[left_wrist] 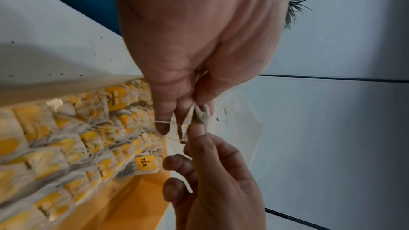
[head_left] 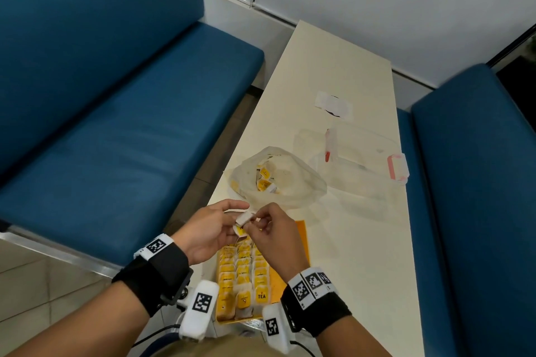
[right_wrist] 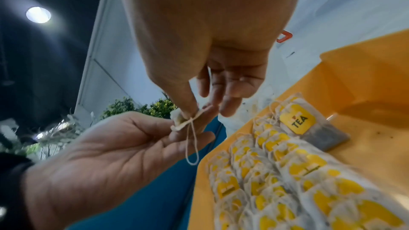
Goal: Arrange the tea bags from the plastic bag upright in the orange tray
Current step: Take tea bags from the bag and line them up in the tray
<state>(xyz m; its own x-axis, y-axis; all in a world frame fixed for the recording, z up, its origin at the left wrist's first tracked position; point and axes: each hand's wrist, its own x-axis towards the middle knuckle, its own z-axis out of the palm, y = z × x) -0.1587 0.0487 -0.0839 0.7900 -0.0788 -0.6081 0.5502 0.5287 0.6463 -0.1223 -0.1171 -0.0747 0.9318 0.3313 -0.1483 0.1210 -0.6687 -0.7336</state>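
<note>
Near the tabletop's (head_left: 333, 72) near edge: orange tray (head_left: 301, 236), three rows of upright tea bags (head_left: 243, 275) filling its left side, orange floor bare along the right. Just above the tray's far end: left hand (head_left: 210, 230) and right hand (head_left: 274, 229), each grip pinching one tea bag (head_left: 243, 219), its string (right_wrist: 191, 143) hanging in a loose loop. Best handled by tucking the string against the bag first, then lowering it tag-up against the last bag of a row, fingers releasing only once it leans on its neighbour. Farther along: plastic bag (head_left: 280, 178), mouth open, a few bags left inside. Beyond, toward the right edge: a clear lidded box (head_left: 362, 153).
</note>
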